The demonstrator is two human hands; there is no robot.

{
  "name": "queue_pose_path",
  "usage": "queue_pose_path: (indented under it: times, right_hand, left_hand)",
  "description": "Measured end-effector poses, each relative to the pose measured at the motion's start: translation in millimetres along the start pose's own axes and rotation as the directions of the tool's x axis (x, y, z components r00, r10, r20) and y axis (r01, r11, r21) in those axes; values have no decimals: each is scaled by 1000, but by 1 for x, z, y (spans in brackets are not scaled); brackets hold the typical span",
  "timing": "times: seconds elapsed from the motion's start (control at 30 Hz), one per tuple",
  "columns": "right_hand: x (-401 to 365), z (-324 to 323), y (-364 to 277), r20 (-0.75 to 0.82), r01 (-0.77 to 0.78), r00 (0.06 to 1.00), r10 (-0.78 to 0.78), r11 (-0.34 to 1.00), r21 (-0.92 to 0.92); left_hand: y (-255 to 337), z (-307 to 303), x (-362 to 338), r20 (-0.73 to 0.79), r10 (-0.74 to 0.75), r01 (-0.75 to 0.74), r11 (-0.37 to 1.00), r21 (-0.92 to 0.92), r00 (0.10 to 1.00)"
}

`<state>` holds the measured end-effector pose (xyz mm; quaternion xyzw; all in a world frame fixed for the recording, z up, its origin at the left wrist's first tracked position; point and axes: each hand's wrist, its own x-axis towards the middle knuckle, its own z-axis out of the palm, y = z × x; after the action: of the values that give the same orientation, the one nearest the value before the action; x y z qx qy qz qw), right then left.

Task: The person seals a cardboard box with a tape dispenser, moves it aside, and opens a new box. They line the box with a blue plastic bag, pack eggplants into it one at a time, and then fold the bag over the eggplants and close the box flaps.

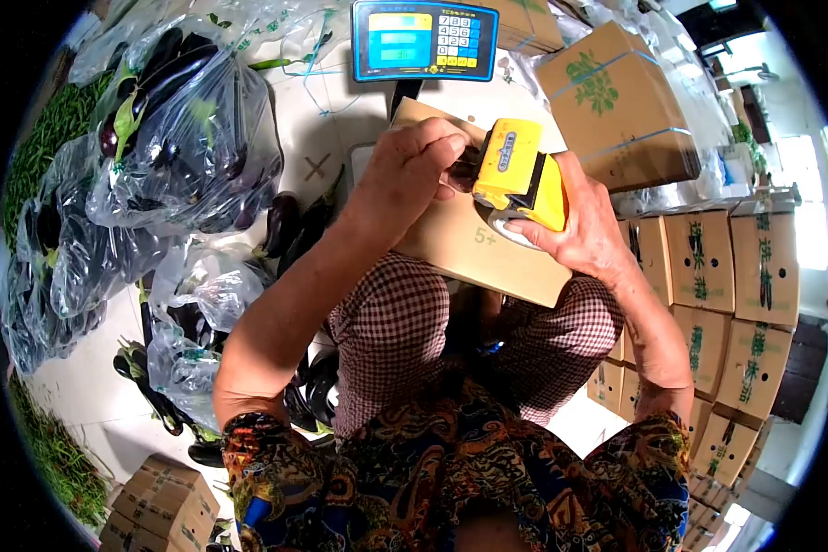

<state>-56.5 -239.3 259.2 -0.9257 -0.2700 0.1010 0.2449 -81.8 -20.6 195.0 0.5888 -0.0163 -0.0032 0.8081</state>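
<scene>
My right hand (584, 221) is wrapped around a yellow tape dispenser (508, 156), its thumb pressed low beside a pale round roll edge. My left hand (412, 170) is closed at the dispenser's left end, thumb and forefinger pinched on a glossy dark strip of tape (465, 169). Both hands are over a brown cardboard box (451, 235) marked "5+", which lies in front of my knees. Just beyond the box stands a scale display (425, 41) with a keypad and lit readouts.
Clear bags of eggplants (189, 138) crowd the left, with loose eggplants (308, 230) beside them on the pale floor. Green peppers (51, 156) are heaped at the far left. A strapped carton (616, 106) stands at back right, and stacked cartons (722, 322) line the right side.
</scene>
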Motion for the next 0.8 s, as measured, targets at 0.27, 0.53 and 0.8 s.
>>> queue_pose_path:
  times: [0.27, 0.53, 0.8]
  right_hand:
    - [5, 1, -15, 15, 29, 999, -28, 996, -82]
    - [15, 3, -21, 92, 98, 993, -79, 970, -222]
    - [3, -11, -12, 144, 68, 989, -27, 956, -286]
  left_hand:
    - [-9, -4, 3, 66, 21, -30, 990, 136, 998]
    - [-40, -32, 24, 54, 271, -269, 877, 398, 961]
    - [-17, -159, 21, -122, 23, 9, 967, 254, 992]
